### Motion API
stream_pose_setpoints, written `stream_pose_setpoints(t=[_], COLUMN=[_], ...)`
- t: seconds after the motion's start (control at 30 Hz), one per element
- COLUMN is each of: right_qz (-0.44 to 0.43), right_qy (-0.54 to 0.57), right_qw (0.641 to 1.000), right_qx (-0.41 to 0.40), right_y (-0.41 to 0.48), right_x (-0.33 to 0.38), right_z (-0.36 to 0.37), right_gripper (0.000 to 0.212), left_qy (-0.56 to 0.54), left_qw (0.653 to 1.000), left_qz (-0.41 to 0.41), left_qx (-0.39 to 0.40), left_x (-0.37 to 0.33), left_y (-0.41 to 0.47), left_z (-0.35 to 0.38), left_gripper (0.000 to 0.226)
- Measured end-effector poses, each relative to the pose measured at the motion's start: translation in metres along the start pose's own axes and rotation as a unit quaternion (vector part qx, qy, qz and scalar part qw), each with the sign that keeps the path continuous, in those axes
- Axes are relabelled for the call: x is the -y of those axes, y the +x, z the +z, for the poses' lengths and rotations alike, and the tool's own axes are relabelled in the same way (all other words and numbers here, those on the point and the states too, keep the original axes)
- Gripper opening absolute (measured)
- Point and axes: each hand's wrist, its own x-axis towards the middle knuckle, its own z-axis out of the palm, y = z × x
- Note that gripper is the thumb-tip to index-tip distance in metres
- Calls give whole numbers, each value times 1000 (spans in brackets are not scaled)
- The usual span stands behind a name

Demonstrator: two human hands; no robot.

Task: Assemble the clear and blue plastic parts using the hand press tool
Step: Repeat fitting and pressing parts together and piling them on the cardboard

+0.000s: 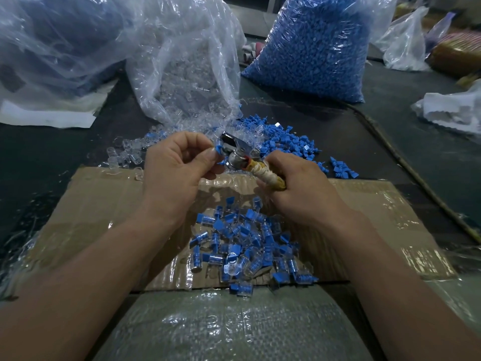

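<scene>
Head view: the hand press tool (238,152), handle gripped in the right hand (299,186), meets a blue part (219,150) pinched by the left hand (177,165) above assembled pieces (242,243) heaped on cardboard (104,199), on a dark table (390,121) with bulk bags (312,48) behind.

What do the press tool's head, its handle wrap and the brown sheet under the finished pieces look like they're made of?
Press tool head: likely polished steel or chrome, with bright mirror-like glints. Handle wrap: seemingly cloth or tape strips, matte yellowish, wound in ridges. Brown sheet: corrugated cardboard, ribbed surface, partly covered with what looks like glossy clear tape.
</scene>
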Motion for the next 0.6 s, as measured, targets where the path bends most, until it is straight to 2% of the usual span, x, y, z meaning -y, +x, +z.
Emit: stream_pose_setpoints(t=[0.43,0.6], right_qz=[22,18], right_qy=[-12,-22], right_qw=[1000,999], right_qx=[-4,-29], right_y=[1,0], right_x=[3,3], right_z=[2,2], right_gripper=[18,21], left_qy=[24,32], left_qw=[999,999], left_qz=[16,34], left_qx=[-17,-19], left_x=[0,-1], left_y=[0,-1], left_z=[1,0], left_gripper=[18,19])
